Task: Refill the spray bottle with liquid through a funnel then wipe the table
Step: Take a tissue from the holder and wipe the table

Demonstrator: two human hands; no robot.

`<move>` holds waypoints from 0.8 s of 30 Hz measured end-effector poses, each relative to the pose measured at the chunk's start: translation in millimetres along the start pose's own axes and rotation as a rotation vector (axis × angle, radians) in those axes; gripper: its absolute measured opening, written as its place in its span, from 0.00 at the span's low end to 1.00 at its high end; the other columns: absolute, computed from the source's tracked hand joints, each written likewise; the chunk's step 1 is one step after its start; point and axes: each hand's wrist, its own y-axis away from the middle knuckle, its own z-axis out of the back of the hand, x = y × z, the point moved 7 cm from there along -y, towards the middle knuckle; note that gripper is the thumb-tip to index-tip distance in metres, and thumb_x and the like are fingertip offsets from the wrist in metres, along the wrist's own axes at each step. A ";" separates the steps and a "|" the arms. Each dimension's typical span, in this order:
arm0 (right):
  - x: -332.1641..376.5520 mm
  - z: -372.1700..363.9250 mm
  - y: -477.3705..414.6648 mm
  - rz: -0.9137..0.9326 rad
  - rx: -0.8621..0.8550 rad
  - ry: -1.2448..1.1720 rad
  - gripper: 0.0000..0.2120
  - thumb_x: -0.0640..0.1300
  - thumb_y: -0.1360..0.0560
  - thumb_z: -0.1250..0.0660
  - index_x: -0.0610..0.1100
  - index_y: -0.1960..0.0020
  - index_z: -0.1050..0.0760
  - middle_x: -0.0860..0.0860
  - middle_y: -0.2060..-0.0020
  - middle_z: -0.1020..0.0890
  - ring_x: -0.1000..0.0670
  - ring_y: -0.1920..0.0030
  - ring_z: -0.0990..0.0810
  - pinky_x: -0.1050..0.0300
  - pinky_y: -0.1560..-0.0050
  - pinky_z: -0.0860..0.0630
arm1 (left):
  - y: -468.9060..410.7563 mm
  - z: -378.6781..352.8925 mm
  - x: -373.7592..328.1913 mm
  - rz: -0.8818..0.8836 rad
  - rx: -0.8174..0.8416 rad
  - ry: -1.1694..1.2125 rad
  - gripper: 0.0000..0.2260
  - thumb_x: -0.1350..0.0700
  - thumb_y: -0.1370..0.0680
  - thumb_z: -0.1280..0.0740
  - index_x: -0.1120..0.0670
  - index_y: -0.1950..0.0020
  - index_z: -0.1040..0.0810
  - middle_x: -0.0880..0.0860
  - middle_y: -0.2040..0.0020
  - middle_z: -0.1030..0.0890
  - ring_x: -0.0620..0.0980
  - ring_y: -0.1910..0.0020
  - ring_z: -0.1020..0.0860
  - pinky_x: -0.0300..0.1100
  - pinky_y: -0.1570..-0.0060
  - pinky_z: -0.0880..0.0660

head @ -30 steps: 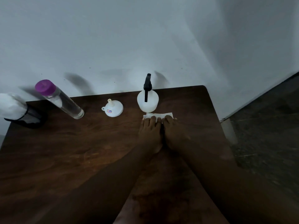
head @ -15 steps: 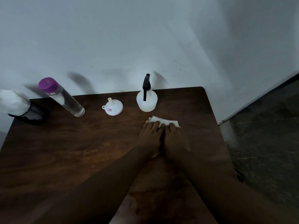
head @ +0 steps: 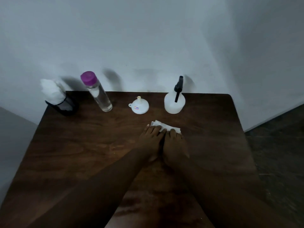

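Observation:
A white spray bottle (head: 174, 104) with a black trigger head stands at the back of the dark wooden table (head: 82, 145). Left of it a white funnel (head: 139, 106) lies mouth down. A clear bottle (head: 98, 92) with a purple cap stands further left. A white tissue (head: 162, 126) lies flat in front of the spray bottle. My left hand (head: 151, 140) and my right hand (head: 175, 145) lie side by side, fingers straight, pressing on the tissue's near part. Most of the tissue is hidden under my fingers.
A black mesh holder (head: 65, 106) stuffed with white tissues stands at the table's back left corner. A pale wall rises right behind the table. Dark floor (head: 279, 145) shows beyond the table's right edge.
Both hands have slid the tissue toward me and slightly right, away from the spray bottle. The camera view has swung left, so the tissue holder is now fully in sight.

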 end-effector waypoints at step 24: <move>251.0 4.7 -72.6 0.311 -0.045 0.139 0.35 0.52 0.24 0.35 0.37 0.23 0.42 0.38 0.27 0.35 0.41 0.28 0.34 0.45 0.25 0.39 | 138.7 20.0 219.1 0.338 -0.095 0.079 0.34 0.44 0.20 0.38 0.51 0.18 0.46 0.57 0.19 0.42 0.59 0.20 0.45 0.56 0.20 0.52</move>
